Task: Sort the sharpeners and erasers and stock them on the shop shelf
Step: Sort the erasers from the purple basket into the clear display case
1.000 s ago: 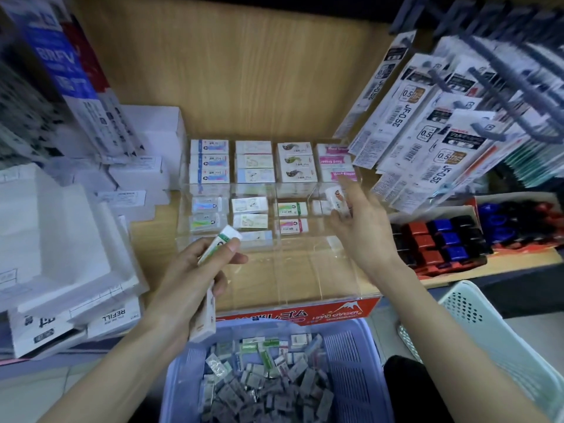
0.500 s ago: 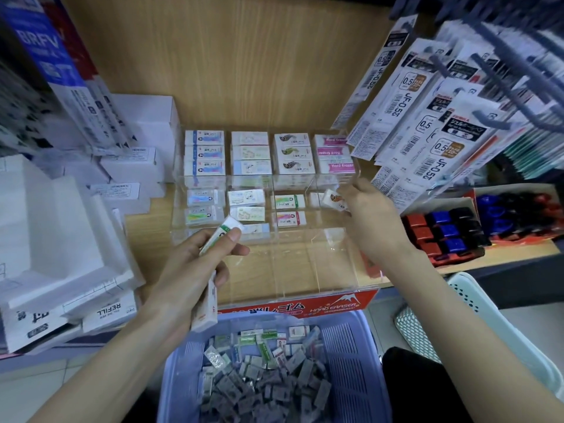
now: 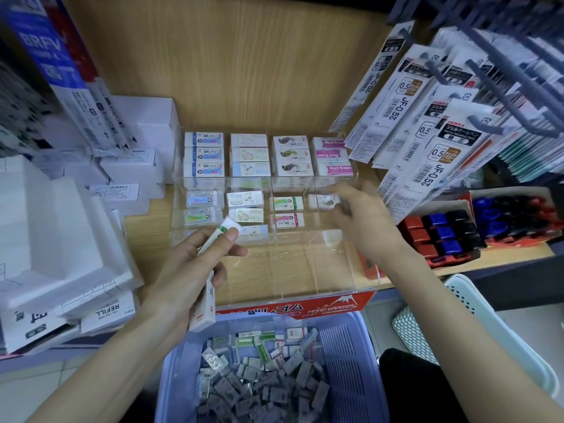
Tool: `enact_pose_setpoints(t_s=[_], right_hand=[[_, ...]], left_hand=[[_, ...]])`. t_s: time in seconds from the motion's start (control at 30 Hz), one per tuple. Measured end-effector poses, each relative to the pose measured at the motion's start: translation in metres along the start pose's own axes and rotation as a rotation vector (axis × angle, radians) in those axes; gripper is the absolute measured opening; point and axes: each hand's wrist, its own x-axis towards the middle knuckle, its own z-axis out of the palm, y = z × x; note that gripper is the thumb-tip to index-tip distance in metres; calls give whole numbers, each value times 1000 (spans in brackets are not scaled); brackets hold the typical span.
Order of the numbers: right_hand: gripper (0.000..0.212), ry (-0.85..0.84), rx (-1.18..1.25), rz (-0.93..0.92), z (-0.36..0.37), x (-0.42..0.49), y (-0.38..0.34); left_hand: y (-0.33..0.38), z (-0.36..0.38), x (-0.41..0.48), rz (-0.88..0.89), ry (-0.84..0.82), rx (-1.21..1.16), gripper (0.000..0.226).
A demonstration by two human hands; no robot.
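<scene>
White cardboard boxes [image 3: 61, 239] are stacked at the left. The left hand [image 3: 189, 270] pinches a green-striped eraser [image 3: 220, 234] under the thumb and holds a second white eraser [image 3: 204, 312] in the palm. Below lies the lilac basket [image 3: 351, 355] of loose erasers [image 3: 259, 386]. In the clear acrylic tray [image 3: 305, 270], the right hand [image 3: 366, 221], blurred, reaches a small eraser [image 3: 320, 200] in the rightmost compartment; whether it grips the eraser cannot be determined.

Grips a stack of white paper-sleeved erasers [image 3: 204, 303] in the left hand [image 3: 186, 270], thumb on the green-striped top one, above the front left corner of the clear acrylic compartment tray [image 3: 305, 270]. Extends the right hand [image 3: 363, 218], fingers blurred, beside a small white eraser [image 3: 320, 200] lying in the tray's rightmost column. Below the wooden shelf's [image 3: 146, 236] front edge, a lavender plastic basket [image 3: 345, 346] of loose wrapped erasers.
</scene>
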Motion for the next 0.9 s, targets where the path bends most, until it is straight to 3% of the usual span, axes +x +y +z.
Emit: enact_pose_setpoints(t_s=[0.07,0.33,0.57,0.7,0.9], right_hand=[[31,19,40,7,3,-1,1],[42,-16,248,-37,3,-3,0],[62,-64,68,-83,13,2,7],[54,-8,-9,-94,14,7,11],[36,7,-334,-156,5,14,9]], left_hand=[[0,0,0,0,0,1,40],[1,1,0,-5,5,5,38],[1,0,0,3,7,5,38],[1,0,0,3,3,-1,38],[1,0,0,3,4,0,39]])
